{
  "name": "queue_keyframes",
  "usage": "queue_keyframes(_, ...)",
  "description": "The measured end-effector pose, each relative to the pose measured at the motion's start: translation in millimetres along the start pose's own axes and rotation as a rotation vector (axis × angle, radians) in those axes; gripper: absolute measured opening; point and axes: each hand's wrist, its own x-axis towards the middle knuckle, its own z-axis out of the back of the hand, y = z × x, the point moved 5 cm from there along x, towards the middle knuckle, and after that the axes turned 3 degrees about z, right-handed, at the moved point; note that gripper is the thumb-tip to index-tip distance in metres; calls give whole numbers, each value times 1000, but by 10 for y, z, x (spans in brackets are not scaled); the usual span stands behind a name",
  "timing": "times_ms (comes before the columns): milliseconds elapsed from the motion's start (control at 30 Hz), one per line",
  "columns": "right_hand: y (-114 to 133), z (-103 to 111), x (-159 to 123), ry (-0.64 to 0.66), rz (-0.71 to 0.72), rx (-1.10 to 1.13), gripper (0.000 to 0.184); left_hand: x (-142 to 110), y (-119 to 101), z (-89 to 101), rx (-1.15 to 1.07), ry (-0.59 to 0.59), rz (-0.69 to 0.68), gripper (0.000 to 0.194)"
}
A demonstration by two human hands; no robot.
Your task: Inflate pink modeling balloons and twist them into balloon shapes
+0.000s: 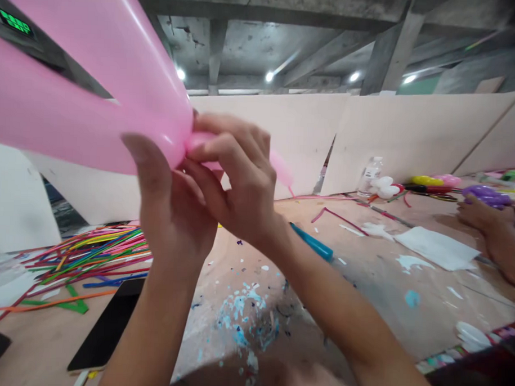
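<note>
A long pink balloon [148,59] fills the upper left, bent into two thick lengths that meet at a pinched joint. My left hand [173,195] is closed round the joint from below, its thumb raised against the balloon's side. From the right, my right hand [241,164] pinches the narrow pink part beside the joint with thumb and fingertips. A thinner pink section with a limp tip sticks out behind my right hand. The fingers partly hide the joint itself.
Uninflated balloons [99,249] in many colours lie heaped at left, near a black phone [107,323]. A blue tube [310,241], a white sheet [437,247] and a plastic bottle [370,175] are on the paint-spattered table [341,331]. At right, another person's hand [487,218] holds a purple balloon [487,196].
</note>
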Motion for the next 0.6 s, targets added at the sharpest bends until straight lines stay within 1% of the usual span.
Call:
queue_keyframes(33,-52,-39,-123,10,-72,38,10,-18,86,101,-8,-9,5,37)
queue_keyframes(67,-99,-94,-260,31,-118,68,12,-40,184,222,-22,-31,16,37)
queue_keyframes(100,-147,-158,-404,50,-152,108,13,-62,291,359,-40,-70,34,41)
queue_keyframes(167,-249,-291,-682,57,-207,171,13,-94,523,615,-44,-105,117,52)
queue_keyframes(200,-295,-349,-804,43,-220,197,11,-100,639,713,-23,-78,182,56)
queue_keyframes(233,-338,-410,-910,44,-232,207,10,-100,728,798,3,-43,215,58)
queue_keyframes(267,-369,-471,-997,68,-234,209,11,-93,785,870,20,-9,210,57)
queue_keyframes(333,-404,-567,-1116,135,-219,188,12,-77,866,974,66,51,204,55)
queue_keyframes(367,-405,-599,-1150,174,-200,170,12,-70,891,1014,99,64,198,56)
queue_keyframes(467,-353,-635,-1170,284,-116,114,12,-70,937,1102,200,37,206,61)
queue_keyframes(533,-292,-633,-1145,373,-55,85,12,-78,952,1130,176,11,212,53)
queue_keyframes(600,-249,-607,-1110,450,-15,61,10,-81,974,1147,75,-15,234,38)
